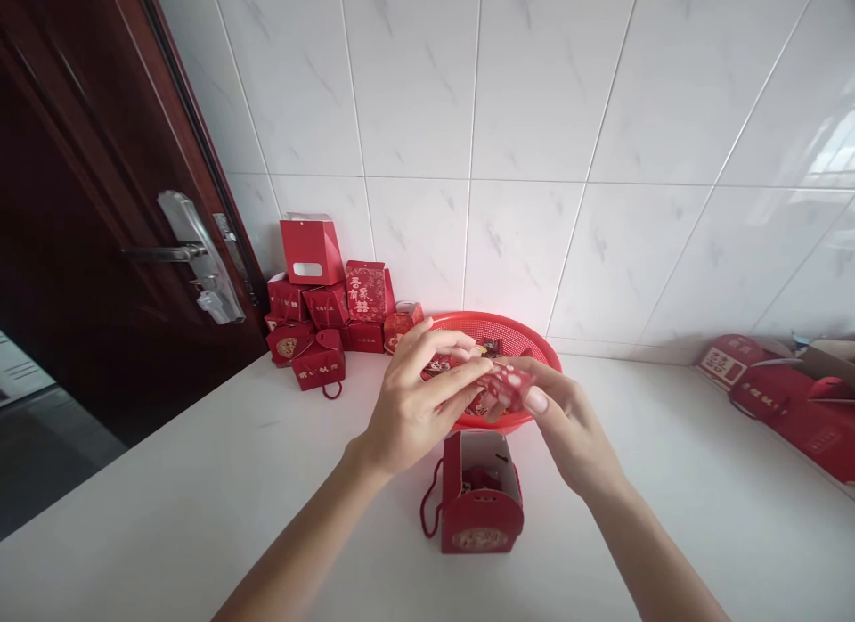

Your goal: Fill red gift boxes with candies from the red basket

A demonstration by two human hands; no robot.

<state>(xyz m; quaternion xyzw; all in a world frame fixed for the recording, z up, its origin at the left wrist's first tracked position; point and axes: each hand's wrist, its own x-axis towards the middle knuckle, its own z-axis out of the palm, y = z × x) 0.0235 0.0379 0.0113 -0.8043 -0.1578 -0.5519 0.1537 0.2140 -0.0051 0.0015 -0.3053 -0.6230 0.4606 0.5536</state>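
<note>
Centrally, both hands meet over the table (pixel 267 524): the right hand (pixel 574 426) pinches a red packet with white spots (pixel 506 383) between thumb and fingers, while the left hand (pixel 409 404) reaches its fingertips to the packet's near side; whether these grip it cannot be told. The packet is held above a red basket (pixel 521 330), perforated, which stands toward the table's back edge and contains small wrapped pieces (pixel 437 365), mostly red. Both hands hide much of this load, and the packet's print is blurred.

Between the basket and the table's near side stands an open box (pixel 482 519), red outside and pale within, a cord loop (pixel 427 506) at its left; dark red wrapped contents lie inside, too shaded to count. At the table's back left corner, red boxes are piled in a stack (pixel 326 306), the topmost with a pale window; their contents are not visible. Toward the back right, further red boxes (pixel 775 390) are cut off by the frame, as is the table's near edge.
</note>
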